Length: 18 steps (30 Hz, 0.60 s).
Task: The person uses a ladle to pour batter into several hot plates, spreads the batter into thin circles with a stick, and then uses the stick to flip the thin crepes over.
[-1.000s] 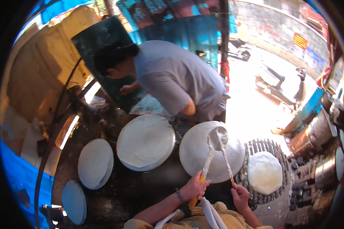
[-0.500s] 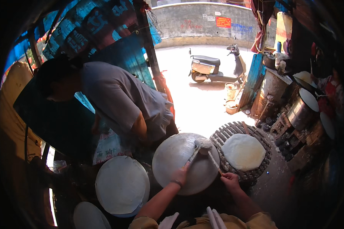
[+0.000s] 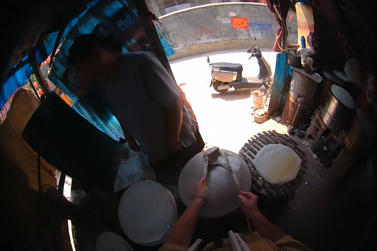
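L hand (image 3: 200, 190) is closed round a yellow-handled scoop (image 3: 213, 156), R hand (image 3: 249, 202) pinches a thin stick (image 3: 233, 175); both grips full. Scoop head sits ahead of the hands, over the far part of the grey metal dome (image 3: 218, 190); stick's far tip is just beside it, to its R. Can't tell if either touches the metal. Dome lies betw. & ahead of the hands, its near part approx. level w/ them. Progress, my read: mid-job; dome looks bare, no pale sheet on it, so that part's prob. undone. Pale flat round (image 3: 277, 164) on the slatted rack (image 3: 252, 147), just R of dome, looks formed. L of dome: big pale-topped round (image 3: 147, 211), plus part of another (image 3: 112, 242). Beyond: co-worker in grey shirt (image 3: 148, 85); scooter (image 3: 238, 76) outside.
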### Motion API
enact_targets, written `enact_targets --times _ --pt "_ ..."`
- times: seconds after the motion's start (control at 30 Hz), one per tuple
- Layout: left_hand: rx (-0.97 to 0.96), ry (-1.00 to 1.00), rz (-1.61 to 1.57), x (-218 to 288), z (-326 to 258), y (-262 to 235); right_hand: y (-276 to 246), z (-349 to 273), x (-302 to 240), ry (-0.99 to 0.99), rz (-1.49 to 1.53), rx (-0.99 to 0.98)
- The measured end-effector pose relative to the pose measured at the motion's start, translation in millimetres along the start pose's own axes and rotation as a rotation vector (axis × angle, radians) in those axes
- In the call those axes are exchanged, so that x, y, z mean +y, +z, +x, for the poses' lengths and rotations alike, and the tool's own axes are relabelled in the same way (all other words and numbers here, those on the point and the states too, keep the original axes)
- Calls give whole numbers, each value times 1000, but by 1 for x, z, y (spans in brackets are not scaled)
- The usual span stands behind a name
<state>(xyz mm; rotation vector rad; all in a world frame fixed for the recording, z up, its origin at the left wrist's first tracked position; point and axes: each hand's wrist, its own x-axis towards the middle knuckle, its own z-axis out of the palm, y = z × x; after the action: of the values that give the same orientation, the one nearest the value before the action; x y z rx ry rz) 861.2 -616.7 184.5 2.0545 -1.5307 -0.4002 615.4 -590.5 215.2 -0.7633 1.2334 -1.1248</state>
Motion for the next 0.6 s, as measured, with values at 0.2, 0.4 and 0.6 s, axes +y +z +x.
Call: enact_targets --times 0.2,0.4,0.6 --pt "61 199 261 -39 4 27 26 11 17 -126 -186 -106" --pt "-24 -180 -468 -66 -31 21 8 32 -11 -60 -97 -144" --pt "-63 -710 -1052 32 -110 -46 11 45 -48 62 -291 -341"
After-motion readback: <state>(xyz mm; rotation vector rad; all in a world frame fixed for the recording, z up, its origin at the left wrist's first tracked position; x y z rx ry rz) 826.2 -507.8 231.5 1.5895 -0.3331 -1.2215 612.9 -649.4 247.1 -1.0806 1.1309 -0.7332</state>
